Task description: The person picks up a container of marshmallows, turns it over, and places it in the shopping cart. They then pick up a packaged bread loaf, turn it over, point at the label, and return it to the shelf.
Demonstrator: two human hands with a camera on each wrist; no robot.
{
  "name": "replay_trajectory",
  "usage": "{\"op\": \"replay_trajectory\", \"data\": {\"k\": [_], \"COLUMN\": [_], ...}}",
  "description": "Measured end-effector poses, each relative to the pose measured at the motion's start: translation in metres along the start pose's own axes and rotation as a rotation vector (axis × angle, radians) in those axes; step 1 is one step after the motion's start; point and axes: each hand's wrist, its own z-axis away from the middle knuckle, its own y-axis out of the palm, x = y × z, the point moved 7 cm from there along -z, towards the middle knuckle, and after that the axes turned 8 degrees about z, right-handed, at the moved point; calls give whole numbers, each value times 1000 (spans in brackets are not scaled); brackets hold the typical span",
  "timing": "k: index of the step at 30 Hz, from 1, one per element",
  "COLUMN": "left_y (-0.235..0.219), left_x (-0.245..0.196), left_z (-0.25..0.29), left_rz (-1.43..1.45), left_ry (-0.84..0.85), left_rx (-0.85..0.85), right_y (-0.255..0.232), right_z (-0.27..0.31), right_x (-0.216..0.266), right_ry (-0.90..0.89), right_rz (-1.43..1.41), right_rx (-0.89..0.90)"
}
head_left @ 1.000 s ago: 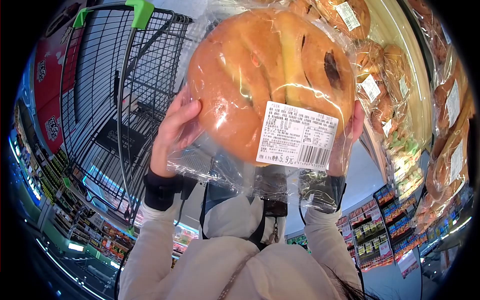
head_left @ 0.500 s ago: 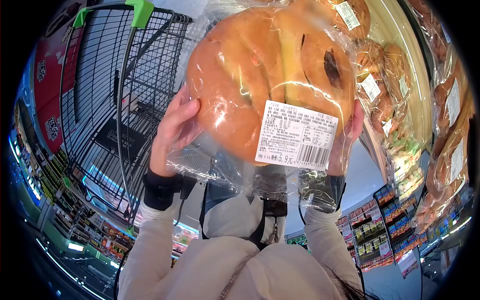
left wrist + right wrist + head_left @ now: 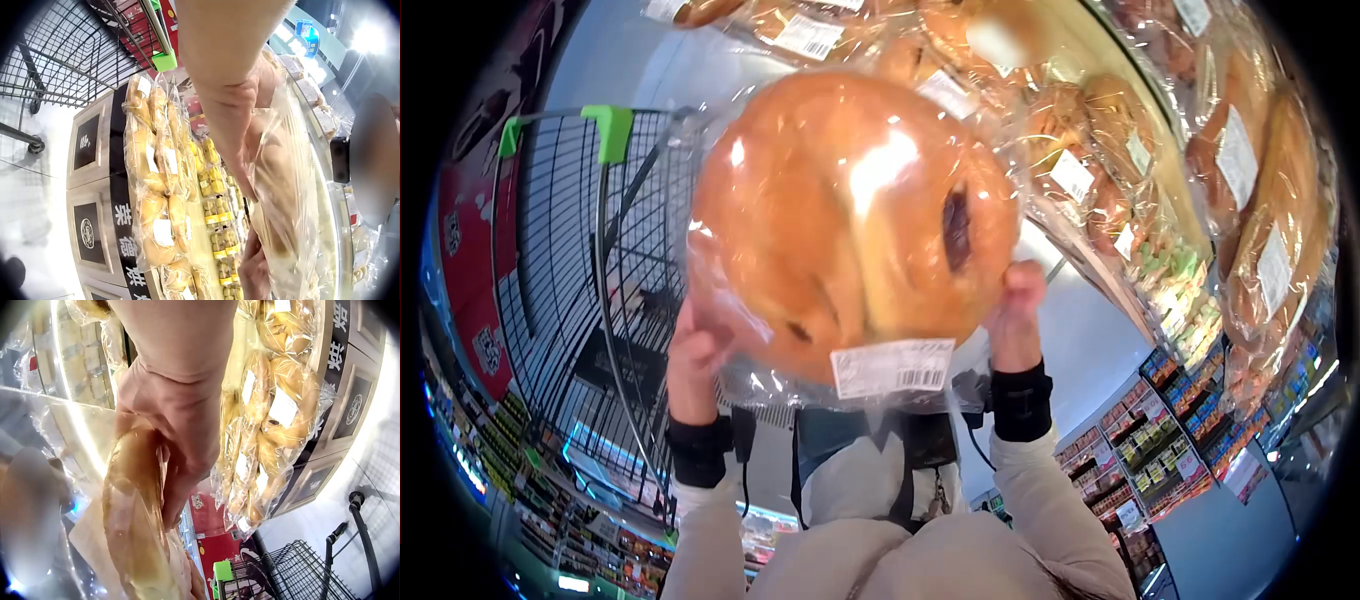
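The bread, in its clear bag, was in the air between the two hands. The left hand gripped its left side and the right hand gripped its right side, so neither hand was nearer. Its wider direction went across, from hand to hand, with the label at the edge towards the body. The cart stood on the left hand's side, apart from the bread.

Golden-brown bread, dark patch at its three o'clock; white label, black-barred, at six; green cart corner at ten; cream sleeves.
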Motion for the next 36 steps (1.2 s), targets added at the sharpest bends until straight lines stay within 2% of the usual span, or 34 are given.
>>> {"op": "replay_trajectory", "data": {"k": [3, 5, 6, 8, 9, 12, 13, 14, 17, 20, 21, 23, 26, 27, 29, 30, 32, 33, 34, 35, 36], "left_y": [-18, -30, -37, -50, -57, -70, -63, -61, -62, -48, -44, -32, -21, -8, 19, 30, 32, 31, 25, 19, 14], "left_x": [-1, 3, 5, 11, 16, 33, 36, 41, 56, 67, 67, 60, 60, 58, 57, 58, 66, 68, 72, 76, 81], "left_z": [9, 12, 13, 14, 13, 9, 3, -3, -23, -40, -45, -54, -66, -71, -87, -92, -99, -101, -103, -103, -103], "left_rz": [9, 16, 14, 47, 81, 280, 364, 379, 431, 423, 318, 108, -46, -64, 13, 49, -16, -36, -64, -91, -119], "left_ry": [-13, -20, -25, -29, -29, 103, 118, 122, 129, 134, 159, 207, 172, 145, 54, 11, -56, -32, -52, -72, -96], "left_rx": [-42, -53, -56, -74, -90, -255, -133, -158, -219, -254, -273, -313, -191, -120, 77, 178, 206, 191, 150, 107, 63], "right_y": [21, 19, 21, 19, 14, 2, 0, 4, 1, -18, -15, -38, -61, -69, -124, -126, -135, -145, -144, -151, -171], "right_z": [-4, 4, 6, 7, 11, 33, 39, 36, 15, 14, 13, 23, 26, 27, 43, 33, 9, -2, -24, -39, -53], "right_x": [13, 10, 7, -6, -12, -39, -51, -53, -67, -85, -80, -98, -101, -95, -84, -66, -27, -8, 12, 28, 45], "right_ry": [312, 760, 840, 749, 715, 606, 563, 471, 302, 287, 324, 366, 357, 343, 127, 25, -91, -103, -189, -176, -239], "right_rz": [246, 373, 366, 159, 44, -299, -414, -773, -604, -439, -257, -226, -310, -358, -207, -271, -272, -207, -313, -389, -131], "right_rx": [26, -5, -2, 67, 46, 32, 61, 62, 36, -47, -136, -192, -282, -312, -447, -398, -426, -507, -331, -221, -477]}}
